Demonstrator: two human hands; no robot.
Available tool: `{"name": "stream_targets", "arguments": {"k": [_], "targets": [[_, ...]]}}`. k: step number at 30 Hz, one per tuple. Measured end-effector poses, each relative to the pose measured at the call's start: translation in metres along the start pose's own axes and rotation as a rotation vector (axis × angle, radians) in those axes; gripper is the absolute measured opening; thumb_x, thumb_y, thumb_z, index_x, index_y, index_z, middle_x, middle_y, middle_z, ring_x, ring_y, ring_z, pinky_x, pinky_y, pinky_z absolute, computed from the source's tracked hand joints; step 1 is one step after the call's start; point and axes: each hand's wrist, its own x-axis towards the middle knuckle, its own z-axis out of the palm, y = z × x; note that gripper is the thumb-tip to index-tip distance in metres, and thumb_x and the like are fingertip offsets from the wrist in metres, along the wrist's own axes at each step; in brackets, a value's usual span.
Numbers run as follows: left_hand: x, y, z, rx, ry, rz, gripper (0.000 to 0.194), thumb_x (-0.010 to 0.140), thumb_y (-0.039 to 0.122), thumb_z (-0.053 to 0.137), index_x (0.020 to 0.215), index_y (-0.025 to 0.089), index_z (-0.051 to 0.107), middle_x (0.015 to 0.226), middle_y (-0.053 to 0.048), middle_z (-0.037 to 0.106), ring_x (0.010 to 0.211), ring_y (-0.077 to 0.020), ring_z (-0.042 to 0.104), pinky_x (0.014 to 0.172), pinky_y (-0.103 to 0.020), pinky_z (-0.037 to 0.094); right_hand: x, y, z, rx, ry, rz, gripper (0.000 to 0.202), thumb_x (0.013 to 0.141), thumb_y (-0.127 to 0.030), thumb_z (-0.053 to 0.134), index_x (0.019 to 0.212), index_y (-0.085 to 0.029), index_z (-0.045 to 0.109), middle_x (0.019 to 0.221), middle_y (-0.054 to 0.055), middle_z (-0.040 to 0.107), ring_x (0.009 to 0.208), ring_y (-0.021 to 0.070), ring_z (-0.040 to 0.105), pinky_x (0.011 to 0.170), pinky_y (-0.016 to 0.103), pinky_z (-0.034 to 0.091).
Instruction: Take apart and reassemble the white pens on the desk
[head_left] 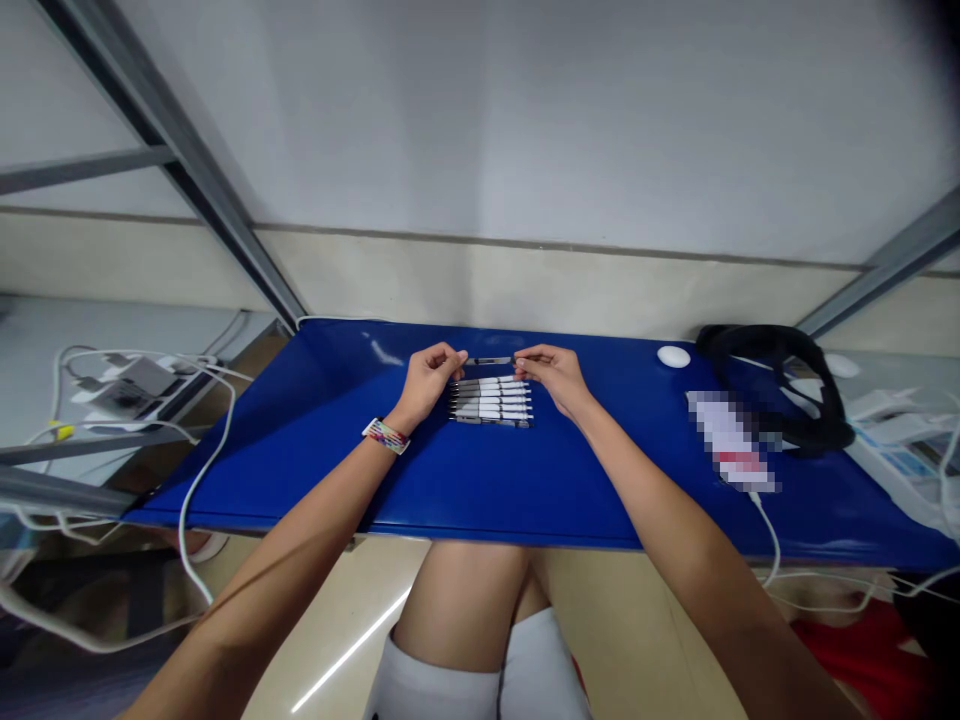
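Observation:
A dark pen (490, 361) lies level between my two hands, just beyond a row of pens. My left hand (433, 376) pinches its left end, and my right hand (551, 376) pinches its right end. Side by side below it, several white pens (491, 400) form a neat stack of parallel lines on the blue tabletop (480, 480). Nearest to me in that row is a darker, grey-looking pen (491, 422). My fingertips hide both ends of the held pen.
On the right are a white oval object (673, 357), a black strap-like headset (780, 390) and a blurred-out phone-like item (731, 440) with a white cable (772, 540). White cables (225, 430) and a power strip (131, 390) sit on the left. Metal posts (217, 210) flank the table.

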Motion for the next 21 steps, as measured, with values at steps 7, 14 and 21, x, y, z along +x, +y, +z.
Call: {"name": "stream_targets", "arguments": {"k": [7, 14, 21], "targets": [[0.0011, -0.0005, 0.0001, 0.068, 0.046, -0.050, 0.063, 0.098, 0.065, 0.062, 0.052, 0.021, 0.056, 0.053, -0.002, 0.056, 0.056, -0.0157, 0.054, 0.062, -0.031, 0.043, -0.0031, -0.0056, 0.0065, -0.012, 0.005, -0.033, 0.038, 0.068, -0.048, 0.095, 0.091, -0.021, 0.081, 0.079, 0.004, 0.076, 0.073, 0.0206, 0.074, 0.080, 0.042, 0.065], [0.0016, 0.0025, -0.0038, 0.058, 0.008, 0.029, 0.029, 0.085, 0.045, 0.085, 0.102, 0.023, 0.077, 0.077, 0.000, 0.070, 0.070, -0.0167, 0.062, 0.069, -0.029, 0.047, 0.0012, -0.0001, 0.0004, 0.039, 0.036, -0.032, 0.037, 0.069, -0.046, 0.095, 0.092, -0.021, 0.081, 0.080, 0.004, 0.076, 0.075, 0.0200, 0.073, 0.080, 0.041, 0.066], [0.0016, 0.0018, -0.0061, 0.103, -0.006, 0.018, 0.031, 0.091, 0.052, 0.077, 0.091, 0.021, 0.078, 0.074, -0.002, 0.070, 0.068, -0.0174, 0.062, 0.071, -0.031, 0.048, 0.0013, 0.0001, 0.0022, 0.040, 0.040, 0.000, 0.037, 0.068, -0.045, 0.095, 0.091, -0.021, 0.080, 0.082, 0.004, 0.076, 0.074, 0.0190, 0.072, 0.079, 0.040, 0.066]]}}
